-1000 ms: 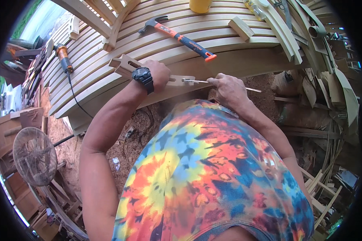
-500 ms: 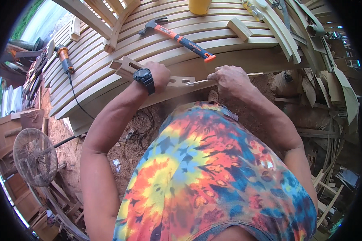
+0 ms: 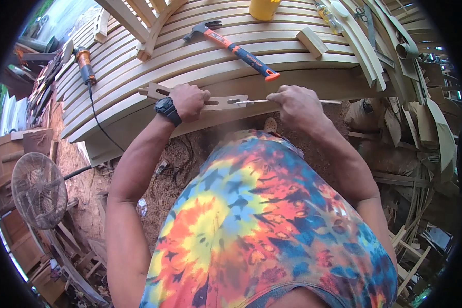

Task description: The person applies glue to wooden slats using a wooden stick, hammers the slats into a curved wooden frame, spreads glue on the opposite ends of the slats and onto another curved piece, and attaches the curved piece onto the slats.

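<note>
My left hand [image 3: 189, 102], with a black watch above it, is closed around a pale wooden piece [image 3: 224, 103] with slots cut through it. The piece lies sideways along the front edge of the slatted wooden bench [image 3: 200, 66]. Pinched in my right hand [image 3: 295, 105] is a thin, pale stick-like tool [image 3: 329, 101], its exact kind unclear. The tool's light tip reaches the slot at the right end of the wooden piece; how deep it sits I cannot make out. Beyond my hands, a hammer [image 3: 247, 58] with an orange and dark handle rests on the slats.
A wood block [image 3: 312, 42], a yellow container [image 3: 264, 9] and a corded power tool [image 3: 84, 65] sit on the slats. Its cord [image 3: 98, 126] hangs over the front edge. At left stands a fan [image 3: 39, 190]; scrap wood [image 3: 421, 118] is piled at right.
The wooden piece has turned from slanting to nearly level, and my left hand has shifted slightly left. My right hand still grips the thin tool, now more in line with the slot.
</note>
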`<state>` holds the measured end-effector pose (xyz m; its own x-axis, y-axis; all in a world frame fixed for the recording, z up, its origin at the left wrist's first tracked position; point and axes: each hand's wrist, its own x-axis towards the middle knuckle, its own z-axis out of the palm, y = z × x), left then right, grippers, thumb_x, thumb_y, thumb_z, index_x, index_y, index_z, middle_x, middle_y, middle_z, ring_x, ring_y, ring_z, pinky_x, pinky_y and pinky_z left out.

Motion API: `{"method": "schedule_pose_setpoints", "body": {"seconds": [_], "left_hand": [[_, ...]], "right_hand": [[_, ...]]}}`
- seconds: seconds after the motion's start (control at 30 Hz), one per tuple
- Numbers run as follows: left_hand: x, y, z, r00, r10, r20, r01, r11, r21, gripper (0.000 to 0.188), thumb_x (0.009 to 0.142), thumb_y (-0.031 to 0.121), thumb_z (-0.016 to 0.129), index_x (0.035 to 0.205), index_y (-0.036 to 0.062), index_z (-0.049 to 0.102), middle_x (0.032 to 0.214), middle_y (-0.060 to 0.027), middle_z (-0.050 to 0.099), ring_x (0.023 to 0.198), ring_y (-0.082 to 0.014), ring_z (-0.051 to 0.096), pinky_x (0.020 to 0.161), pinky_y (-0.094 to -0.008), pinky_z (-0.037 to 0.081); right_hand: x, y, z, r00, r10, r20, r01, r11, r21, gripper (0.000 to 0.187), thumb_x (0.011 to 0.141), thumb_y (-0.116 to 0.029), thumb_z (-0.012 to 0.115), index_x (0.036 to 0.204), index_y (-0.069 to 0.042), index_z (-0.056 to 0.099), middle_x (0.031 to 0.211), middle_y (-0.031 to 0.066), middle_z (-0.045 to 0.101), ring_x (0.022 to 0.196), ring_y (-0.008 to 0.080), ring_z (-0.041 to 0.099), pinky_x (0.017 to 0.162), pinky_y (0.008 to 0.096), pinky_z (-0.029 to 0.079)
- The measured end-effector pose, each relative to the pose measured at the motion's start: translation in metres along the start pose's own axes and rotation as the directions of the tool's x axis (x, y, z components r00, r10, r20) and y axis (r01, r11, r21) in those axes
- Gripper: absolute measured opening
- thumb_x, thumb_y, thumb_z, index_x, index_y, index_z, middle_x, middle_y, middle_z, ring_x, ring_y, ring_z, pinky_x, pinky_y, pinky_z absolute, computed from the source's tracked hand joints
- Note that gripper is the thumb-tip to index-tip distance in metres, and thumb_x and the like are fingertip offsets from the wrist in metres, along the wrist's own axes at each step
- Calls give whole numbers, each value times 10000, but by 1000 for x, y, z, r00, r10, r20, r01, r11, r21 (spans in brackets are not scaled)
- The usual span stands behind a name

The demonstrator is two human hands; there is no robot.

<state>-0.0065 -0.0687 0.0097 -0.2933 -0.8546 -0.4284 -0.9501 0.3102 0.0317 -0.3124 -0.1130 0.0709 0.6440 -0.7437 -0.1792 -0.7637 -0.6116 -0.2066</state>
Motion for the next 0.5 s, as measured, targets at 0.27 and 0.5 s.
{"method": "schedule_pose_setpoints", "body": {"seconds": [0.27, 0.5], "left_hand": [[-9, 12, 8, 997, -42, -64, 40, 999, -37, 205, 792, 137, 650, 993, 134, 689, 819, -144, 720, 824, -358, 720, 740, -484, 574], [-10, 13, 16, 993, -42, -110, 38, 998, -42, 215, 784, 129, 662, 997, 129, 694, 821, -141, 723, 819, -358, 719, 732, -477, 571]], "right_hand": [[44, -38, -7, 973, -149, 177, 195, 941, -276, 132, 830, -119, 635, 850, -99, 764, 767, 113, 722, 741, 311, 736, 644, 438, 596], [52, -43, -3, 956, -153, 251, 225, 930, -291, 140, 823, -112, 627, 810, -91, 765, 789, 154, 727, 781, 341, 736, 716, 455, 594]]}}
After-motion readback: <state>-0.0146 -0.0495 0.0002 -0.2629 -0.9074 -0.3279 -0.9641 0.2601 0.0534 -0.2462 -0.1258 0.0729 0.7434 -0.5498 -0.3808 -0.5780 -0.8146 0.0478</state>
